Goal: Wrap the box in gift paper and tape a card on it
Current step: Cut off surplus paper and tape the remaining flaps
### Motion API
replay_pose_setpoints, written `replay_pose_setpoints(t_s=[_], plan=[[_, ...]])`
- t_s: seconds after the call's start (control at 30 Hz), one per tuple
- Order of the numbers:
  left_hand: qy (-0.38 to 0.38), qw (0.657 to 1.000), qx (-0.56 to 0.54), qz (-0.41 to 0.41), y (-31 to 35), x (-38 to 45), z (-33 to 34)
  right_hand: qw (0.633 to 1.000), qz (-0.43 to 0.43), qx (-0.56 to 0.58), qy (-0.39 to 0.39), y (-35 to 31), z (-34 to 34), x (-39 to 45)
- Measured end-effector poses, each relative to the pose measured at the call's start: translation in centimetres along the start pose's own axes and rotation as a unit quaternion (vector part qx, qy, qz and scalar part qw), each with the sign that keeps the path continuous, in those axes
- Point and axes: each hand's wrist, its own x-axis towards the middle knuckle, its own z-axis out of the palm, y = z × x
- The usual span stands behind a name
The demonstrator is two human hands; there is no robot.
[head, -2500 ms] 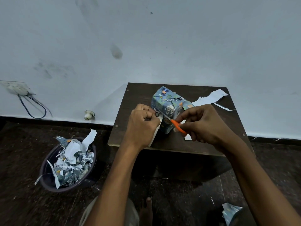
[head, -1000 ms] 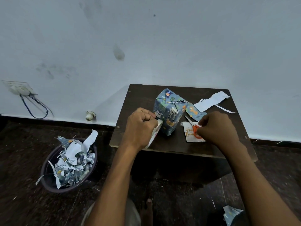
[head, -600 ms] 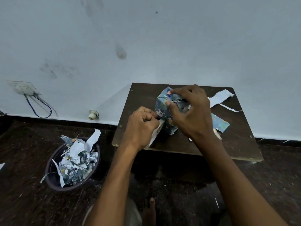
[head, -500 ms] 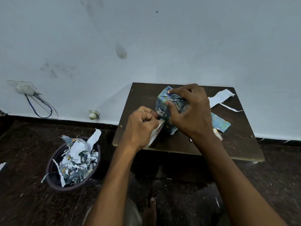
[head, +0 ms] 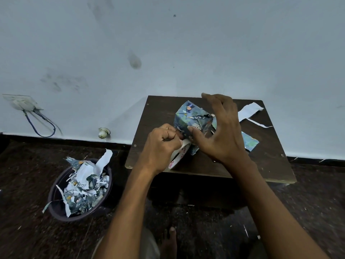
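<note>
**A:** Where is the box?

**B:** The wrapped box (head: 190, 120), in blue patterned gift paper, stands on the dark wooden table (head: 270, 165) against the pale wall, just in front of your hands.

**A:** What are your hands doing?

**B:** Your left hand (head: 160, 148) is curled into a fist around a white tape roll (head: 179, 156) with red lettering, touching the box's near lower corner. Your right hand (head: 222, 135) is spread open, thumb pressing the box's near face, fingers arched over its top and right side.

**A:** Anything else nearby?

**B:** White paper scraps (head: 250, 112) and a blue paper offcut (head: 250, 143) lie on the table right of the box. On the floor to your left, a dark bin (head: 59, 208) holds crumpled paper.
</note>
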Motion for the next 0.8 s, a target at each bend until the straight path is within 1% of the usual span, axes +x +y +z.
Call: replay_pose_setpoints(t_s=[0.13, 0.23, 0.27, 0.3, 0.33, 0.4, 0.47, 0.53, 0.6, 0.7, 0.8], plan=[[-0.01, 1.0, -0.016, 0.012, 0.1, 0.2, 0.5, 1.0, -0.003, 0.019, 0.009, 0.1, -1.3, -1.4], [-0.019, 0.999, -0.031, 0.012, 0.0, 0.3, 0.7, 0.997, 0.015, 0.061, 0.034, -0.4, -2.0, -2.6], [-0.029, 0.999, -0.04, 0.011, 0.1, 0.3, 0.9, 0.996, 0.022, 0.08, 0.032, -0.6, -2.2, -2.9], [-0.041, 0.998, -0.05, 0.013, 0.1, 0.4, 1.0, 0.993, 0.035, 0.109, 0.013, -0.6, -2.3, -3.1], [-0.055, 0.997, -0.058, 0.015, 0.3, 0.4, 1.2, 0.987, 0.056, 0.147, -0.023, -0.5, -2.5, -3.3], [-0.077, 0.994, -0.077, 0.012, 0.5, 0.4, 1.5, 0.961, 0.11, 0.219, -0.129, 0.0, -2.7, -3.5], [-0.092, 0.992, -0.091, 0.002, 0.6, 0.5, 1.6, 0.94, 0.136, 0.232, -0.211, 0.8, -3.1, -3.7], [-0.105, 0.989, -0.101, -0.006, 0.6, 0.5, 1.7, 0.933, 0.139, 0.234, -0.233, 1.5, -3.5, -3.9], [-0.119, 0.987, -0.106, -0.006, 0.7, 0.5, 1.7, 0.934, 0.148, 0.228, -0.233, 2.1, -3.8, -4.0], [-0.133, 0.985, -0.105, -0.007, 1.0, 0.5, 1.7, 0.926, 0.183, 0.223, -0.242, 2.8, -4.0, -3.9], [-0.102, 0.991, -0.08, -0.017, 1.2, 0.3, 1.9, 0.903, 0.235, 0.263, -0.247, 3.4, -4.9, -3.7]])
